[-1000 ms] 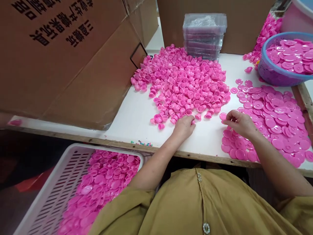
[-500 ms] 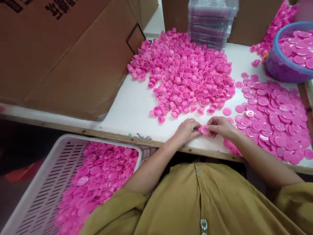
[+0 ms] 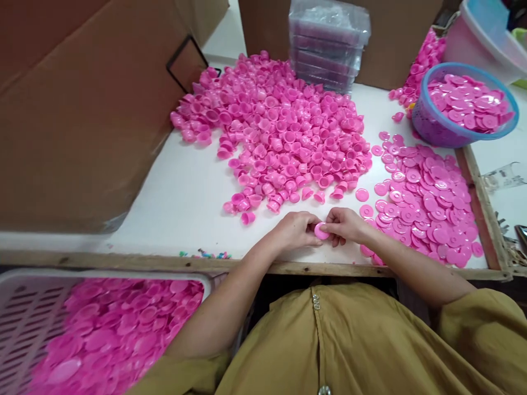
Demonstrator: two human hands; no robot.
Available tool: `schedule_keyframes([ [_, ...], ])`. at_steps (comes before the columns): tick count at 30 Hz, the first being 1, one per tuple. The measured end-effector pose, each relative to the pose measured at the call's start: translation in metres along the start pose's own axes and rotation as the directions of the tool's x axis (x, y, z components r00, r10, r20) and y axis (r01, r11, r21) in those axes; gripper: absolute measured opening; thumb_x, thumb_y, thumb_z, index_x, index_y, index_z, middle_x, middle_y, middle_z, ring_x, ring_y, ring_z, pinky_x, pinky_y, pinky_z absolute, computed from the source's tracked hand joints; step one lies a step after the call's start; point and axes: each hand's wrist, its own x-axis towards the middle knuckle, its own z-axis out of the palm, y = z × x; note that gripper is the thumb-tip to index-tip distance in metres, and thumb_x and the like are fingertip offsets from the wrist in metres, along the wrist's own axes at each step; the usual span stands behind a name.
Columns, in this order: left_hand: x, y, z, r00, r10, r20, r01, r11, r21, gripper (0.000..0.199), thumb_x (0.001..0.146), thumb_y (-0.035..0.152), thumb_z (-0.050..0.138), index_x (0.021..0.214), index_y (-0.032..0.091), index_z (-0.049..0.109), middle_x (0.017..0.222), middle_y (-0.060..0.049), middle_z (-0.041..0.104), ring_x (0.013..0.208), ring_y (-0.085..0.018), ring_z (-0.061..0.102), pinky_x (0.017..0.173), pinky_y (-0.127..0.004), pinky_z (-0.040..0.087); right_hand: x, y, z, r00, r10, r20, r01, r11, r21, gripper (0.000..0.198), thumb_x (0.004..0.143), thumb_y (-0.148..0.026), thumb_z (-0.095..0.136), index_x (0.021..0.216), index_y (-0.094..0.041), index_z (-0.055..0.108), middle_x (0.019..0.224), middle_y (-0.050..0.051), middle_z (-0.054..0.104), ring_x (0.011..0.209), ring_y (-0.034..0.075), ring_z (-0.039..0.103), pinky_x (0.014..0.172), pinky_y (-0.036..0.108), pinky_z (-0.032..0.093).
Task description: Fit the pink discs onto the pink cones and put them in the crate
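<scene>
Just above the table's front edge, my two hands meet at a small pink toy saucer [image 3: 321, 231]. My left hand [image 3: 297, 229] is closed at the saucer's left edge; whether its curled fingers hide anything else, I cannot tell. My right hand [image 3: 345, 226] pinches the right edge, thumb over the face. Beyond the hands spreads a big heap of pink toy cups [image 3: 284, 131]. To the right of them lies a pile of pink saucers [image 3: 428, 200], with a few loose ones beside it.
A large cardboard box [image 3: 78, 120] stands on the left. At lower left, a white slatted crate [image 3: 24, 323] holds pink pieces. Wrapped clear boxes [image 3: 327, 52] are stacked behind the cups. A blue basket [image 3: 428, 118] of saucers stands at right, near a wooden strip [image 3: 483, 208].
My view has swung rightward, so the table appears shifted left and more shows at right. The saucer stays between my hands and now faces the camera more fully.
</scene>
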Motion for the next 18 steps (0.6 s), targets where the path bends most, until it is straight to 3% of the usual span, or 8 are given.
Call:
schedule_keyframes([
  [6, 0.002, -0.005, 0.003, 0.998, 0.032, -0.046, -0.033, 0.999, -0.009, 0.015, 0.075, 0.032, 0.066, 0.078, 0.018, 0.067, 0.078, -0.002, 0.065, 0.072, -0.015, 0.056, 0.064, -0.024, 0.037, 0.001, 0.002, 0.007, 0.999, -0.010, -0.040, 0.013, 0.998, 0.058, 0.026, 0.086, -0.019, 0.067, 0.075, -0.020, 0.043, 0.047, -0.006, 0.060, 0.038, 0.011, 0.060, 0.032, 0.014, 0.041],
  [10, 0.002, -0.003, -0.001, 1.000, -0.008, 0.022, 0.010, 0.997, -0.071, 0.021, 0.071, 0.032, 0.070, 0.087, 0.019, 0.068, 0.084, -0.001, 0.065, 0.076, -0.016, 0.057, 0.067, -0.025, 0.039, 0.004, -0.004, 0.004, 0.998, 0.054, 0.016, -0.055, 0.997, 0.045, 0.026, 0.086, -0.019, 0.067, 0.074, -0.019, 0.044, 0.047, -0.005, 0.060, 0.037, 0.011, 0.059, 0.031, 0.015, 0.042],
  [14, 0.010, -0.001, -0.006, 0.992, -0.112, 0.064, 0.117, 0.990, -0.082, 0.021, 0.075, 0.040, 0.064, 0.078, 0.019, 0.063, 0.069, 0.002, 0.060, 0.066, -0.015, 0.053, 0.059, -0.024, 0.034, 0.005, -0.010, 0.000, 0.994, 0.091, 0.054, -0.093, 0.995, 0.037, 0.029, 0.085, -0.022, 0.070, 0.075, -0.020, 0.043, 0.045, -0.006, 0.059, 0.035, 0.012, 0.058, 0.030, 0.017, 0.042],
  [18, 0.023, 0.000, -0.008, 0.984, -0.104, 0.142, 0.109, 0.994, -0.027, 0.020, 0.068, 0.036, 0.067, 0.072, 0.020, 0.056, 0.061, 0.006, 0.051, 0.060, -0.013, 0.048, 0.055, -0.023, 0.028, 0.010, -0.010, 0.000, 0.996, 0.080, 0.041, -0.081, 0.996, 0.032, 0.031, 0.083, -0.022, 0.071, 0.078, -0.021, 0.041, 0.044, -0.006, 0.058, 0.036, 0.013, 0.058, 0.032, 0.017, 0.043],
])
